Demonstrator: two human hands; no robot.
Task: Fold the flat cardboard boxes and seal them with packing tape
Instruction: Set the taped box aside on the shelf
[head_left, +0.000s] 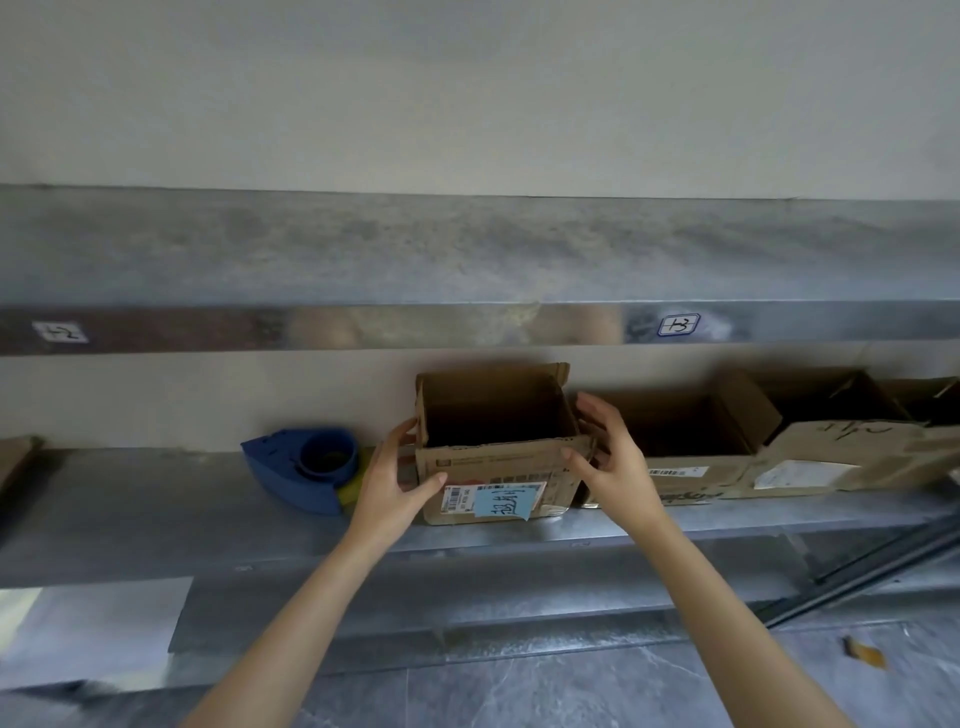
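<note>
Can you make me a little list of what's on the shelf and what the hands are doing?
place: metal shelf
middle box: open cardboard box, blue note on its front
left hand: fingers spread at the box's left side
right hand: fingers spread at the box's right side
left of box: blue tape dispenser
right of box: more open boxes in a row

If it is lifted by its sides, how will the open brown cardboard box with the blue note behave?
Probably light: the open brown cardboard box shows nothing inside. Its walls may flex inward, since the top is open and the rim looks worn. It is unlikely to slip, because the cardboard is matte.
</note>
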